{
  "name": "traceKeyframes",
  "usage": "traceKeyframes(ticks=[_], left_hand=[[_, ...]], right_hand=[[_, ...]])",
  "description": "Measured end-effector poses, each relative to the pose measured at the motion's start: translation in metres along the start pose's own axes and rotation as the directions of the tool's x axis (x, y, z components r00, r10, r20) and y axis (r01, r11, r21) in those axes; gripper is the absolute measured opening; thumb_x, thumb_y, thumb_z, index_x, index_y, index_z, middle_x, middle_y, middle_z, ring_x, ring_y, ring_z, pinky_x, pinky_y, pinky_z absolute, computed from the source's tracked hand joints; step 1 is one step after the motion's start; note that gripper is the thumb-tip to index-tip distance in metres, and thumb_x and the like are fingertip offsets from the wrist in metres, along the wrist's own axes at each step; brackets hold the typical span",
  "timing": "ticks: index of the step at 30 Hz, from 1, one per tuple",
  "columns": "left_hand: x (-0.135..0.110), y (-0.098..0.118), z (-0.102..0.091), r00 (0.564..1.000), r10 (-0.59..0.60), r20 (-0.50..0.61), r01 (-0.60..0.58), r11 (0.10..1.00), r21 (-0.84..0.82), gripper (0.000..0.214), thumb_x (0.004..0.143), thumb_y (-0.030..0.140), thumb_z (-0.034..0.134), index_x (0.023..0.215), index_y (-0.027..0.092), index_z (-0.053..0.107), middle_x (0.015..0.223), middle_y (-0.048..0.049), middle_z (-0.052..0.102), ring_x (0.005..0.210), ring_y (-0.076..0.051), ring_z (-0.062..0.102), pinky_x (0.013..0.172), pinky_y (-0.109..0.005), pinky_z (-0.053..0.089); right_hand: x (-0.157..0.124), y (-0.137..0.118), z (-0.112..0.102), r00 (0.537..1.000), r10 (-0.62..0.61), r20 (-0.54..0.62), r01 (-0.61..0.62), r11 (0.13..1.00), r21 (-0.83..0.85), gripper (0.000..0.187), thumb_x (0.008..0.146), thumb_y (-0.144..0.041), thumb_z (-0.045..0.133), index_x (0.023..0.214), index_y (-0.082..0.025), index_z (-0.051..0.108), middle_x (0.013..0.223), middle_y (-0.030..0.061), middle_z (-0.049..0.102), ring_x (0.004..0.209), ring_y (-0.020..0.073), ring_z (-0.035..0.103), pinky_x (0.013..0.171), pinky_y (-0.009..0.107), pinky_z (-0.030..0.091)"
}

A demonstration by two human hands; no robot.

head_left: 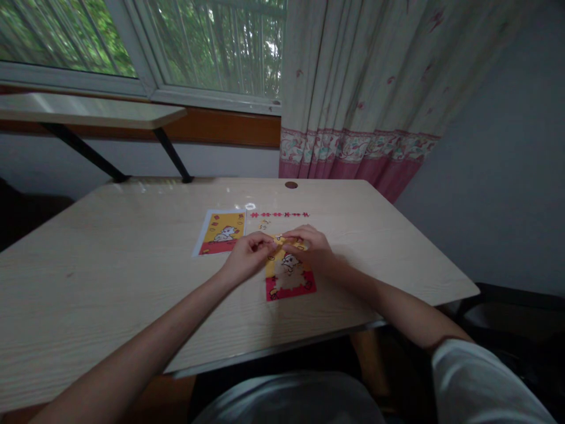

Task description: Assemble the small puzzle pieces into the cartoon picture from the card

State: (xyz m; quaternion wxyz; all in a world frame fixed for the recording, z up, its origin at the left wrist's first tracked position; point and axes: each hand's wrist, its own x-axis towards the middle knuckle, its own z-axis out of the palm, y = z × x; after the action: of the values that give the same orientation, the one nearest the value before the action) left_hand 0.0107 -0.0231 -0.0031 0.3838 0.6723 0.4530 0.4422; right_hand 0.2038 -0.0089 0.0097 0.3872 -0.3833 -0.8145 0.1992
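Observation:
A partly assembled jigsaw puzzle lies near the table's front edge. It has a red and yellow border, a white cartoon animal, and a bare area in its middle. At its far edge, my left hand and my right hand meet, fingertips pinched on a small yellow puzzle piece. My right hand covers part of the puzzle's upper right side. Left of the puzzle lies a printed reference picture, its near right corner behind my left hand.
Several red puzzle pieces form a row beyond my hands, with a few pale yellow pieces nearer. The wooden table carries a raised shelf at back left. A curtain hangs behind, beside a window.

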Motion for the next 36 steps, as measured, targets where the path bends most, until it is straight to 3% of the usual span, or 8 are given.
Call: traceKeyframes(ticks=[4,9,14,17,20,23,31,36], left_hand=[[0.0,-0.002,0.001,1.0,-0.014,0.004,0.014,1.0,-0.021,0.021,0.075,0.036,0.059,0.07,0.016,0.061,0.071,-0.0033,0.062,0.065,-0.014,0.055,0.062,-0.029,0.046],[-0.001,-0.002,0.003,1.0,-0.007,0.03,0.006,1.0,0.006,0.019,0.075,0.034,0.059,0.07,0.016,0.062,0.066,-0.0026,0.059,0.063,-0.013,0.053,0.06,-0.029,0.044],[-0.001,0.002,-0.003,0.998,0.023,0.06,-0.027,0.997,0.072,0.02,0.076,0.033,0.058,0.072,0.015,0.064,0.072,-0.0055,0.063,0.066,-0.015,0.055,0.062,-0.031,0.044],[-0.002,0.006,-0.016,0.992,0.099,0.083,-0.115,0.97,0.215,0.018,0.078,0.03,0.055,0.075,0.016,0.066,0.078,-0.0063,0.066,0.073,-0.016,0.058,0.068,-0.033,0.044],[-0.005,0.007,-0.029,0.971,0.18,0.16,-0.23,0.89,0.393,0.017,0.08,0.026,0.053,0.078,0.018,0.068,0.081,-0.0058,0.066,0.078,-0.018,0.057,0.074,-0.035,0.043],[-0.008,0.005,-0.034,0.934,0.232,0.272,-0.339,0.817,0.466,0.018,0.078,0.018,0.051,0.082,0.018,0.069,0.083,-0.0051,0.064,0.081,-0.018,0.055,0.077,-0.036,0.042],[-0.014,0.003,-0.03,0.84,0.264,0.475,-0.486,0.756,0.439,0.035,0.077,0.006,0.045,0.096,0.022,0.069,0.089,-0.0048,0.056,0.088,-0.019,0.05,0.078,-0.032,0.041],[-0.015,0.002,-0.029,0.82,0.256,0.512,-0.517,0.716,0.469,0.037,0.077,0.005,0.045,0.099,0.022,0.069,0.089,-0.0056,0.055,0.089,-0.02,0.048,0.078,-0.032,0.04]], right_hand=[[-0.002,0.0,0.002,0.997,-0.071,-0.034,0.065,0.985,-0.158,0.024,0.075,-0.039,0.068,0.092,-0.022,0.068,0.085,0.0044,0.067,0.083,0.0177,0.058,0.081,0.033,0.041],[-0.004,0.002,0.001,0.997,-0.078,0.028,0.083,0.953,-0.29,0.022,0.082,-0.041,0.059,0.094,-0.024,0.068,0.09,0.0041,0.067,0.087,0.0183,0.057,0.083,0.034,0.037],[-0.005,0.006,-0.001,0.992,-0.127,0.021,0.127,0.942,-0.31,0.024,0.084,-0.04,0.057,0.096,-0.022,0.068,0.089,0.0048,0.068,0.086,0.0181,0.056,0.082,0.034,0.035],[-0.006,0.01,0.0,0.993,-0.106,0.058,0.118,0.952,-0.281,0.021,0.083,-0.037,0.058,0.093,-0.022,0.068,0.088,0.0035,0.068,0.085,0.0168,0.057,0.081,0.032,0.035],[-0.011,0.012,0.002,0.98,-0.087,0.177,0.126,0.965,-0.228,0.015,0.078,-0.033,0.064,0.086,-0.022,0.069,0.085,0.0016,0.069,0.084,0.016,0.057,0.079,0.03,0.035],[-0.016,0.012,0.004,0.965,-0.096,0.243,0.146,0.97,-0.196,0.014,0.073,-0.031,0.07,0.083,-0.021,0.069,0.081,0.0008,0.069,0.082,0.0158,0.057,0.077,0.029,0.036],[-0.018,0.011,0.006,0.964,-0.099,0.248,0.149,0.97,-0.19,0.015,0.072,-0.031,0.071,0.083,-0.022,0.069,0.082,0.0012,0.068,0.082,0.0158,0.058,0.079,0.031,0.036],[-0.019,0.011,0.006,0.962,-0.098,0.254,0.156,0.963,-0.218,0.016,0.072,-0.031,0.071,0.085,-0.021,0.069,0.084,0.0022,0.068,0.086,0.0173,0.058,0.079,0.031,0.036]])
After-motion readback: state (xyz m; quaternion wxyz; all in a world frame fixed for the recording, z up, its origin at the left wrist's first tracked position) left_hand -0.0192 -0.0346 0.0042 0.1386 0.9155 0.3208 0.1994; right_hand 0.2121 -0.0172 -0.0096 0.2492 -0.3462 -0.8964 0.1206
